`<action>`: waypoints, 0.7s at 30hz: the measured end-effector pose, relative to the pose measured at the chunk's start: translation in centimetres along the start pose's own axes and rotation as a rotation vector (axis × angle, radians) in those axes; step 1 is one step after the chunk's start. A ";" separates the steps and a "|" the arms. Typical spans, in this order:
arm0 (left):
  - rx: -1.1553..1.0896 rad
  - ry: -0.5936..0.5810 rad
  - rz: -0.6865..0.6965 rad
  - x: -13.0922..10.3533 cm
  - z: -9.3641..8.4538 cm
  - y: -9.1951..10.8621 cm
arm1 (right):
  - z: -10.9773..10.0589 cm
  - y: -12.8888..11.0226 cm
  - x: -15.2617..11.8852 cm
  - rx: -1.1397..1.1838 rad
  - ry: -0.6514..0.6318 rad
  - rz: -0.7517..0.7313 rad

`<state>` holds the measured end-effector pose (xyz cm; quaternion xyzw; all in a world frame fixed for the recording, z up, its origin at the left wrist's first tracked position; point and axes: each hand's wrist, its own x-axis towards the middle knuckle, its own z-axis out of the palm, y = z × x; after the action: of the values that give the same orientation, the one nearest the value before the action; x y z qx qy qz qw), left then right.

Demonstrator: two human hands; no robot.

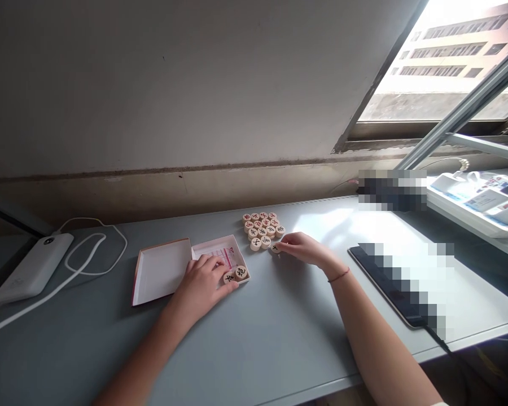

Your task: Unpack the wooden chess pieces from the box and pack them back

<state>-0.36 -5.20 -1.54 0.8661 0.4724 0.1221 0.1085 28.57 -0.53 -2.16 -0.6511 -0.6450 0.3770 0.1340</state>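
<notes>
Several round wooden pieces with red or black characters sit close together on the grey table. At the group's front right, my right hand pinches one piece at the table surface. My left hand rests over the left part of an open white box, fingers apart, its thumb by the front edge. Two pieces lie in the box's front right corner, near those fingers. A printed paper with pink marks shows inside the box, partly covered by the hand.
Left of the box lies its open lid or second half. A white power bank and white cable are at the far left. On the right are a dark tablet, a metal frame and a white tray.
</notes>
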 end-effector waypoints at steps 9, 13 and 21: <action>-0.207 -0.072 -0.085 0.3 -0.6 0.7 | 0.8 -2.7 -1.3 0.003 0.290 -0.226; -0.360 0.110 -0.084 0.5 -1.1 1.3 | 3.2 -6.0 -2.9 0.150 0.089 -0.460; -0.625 0.120 -0.222 0.3 -1.4 2.1 | 2.6 -5.7 -3.0 0.145 -0.054 -0.479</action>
<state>1.01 -5.94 0.47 0.7254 0.5093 0.2993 0.3533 22.97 -3.36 0.82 -0.4581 -0.7555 0.3971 0.2486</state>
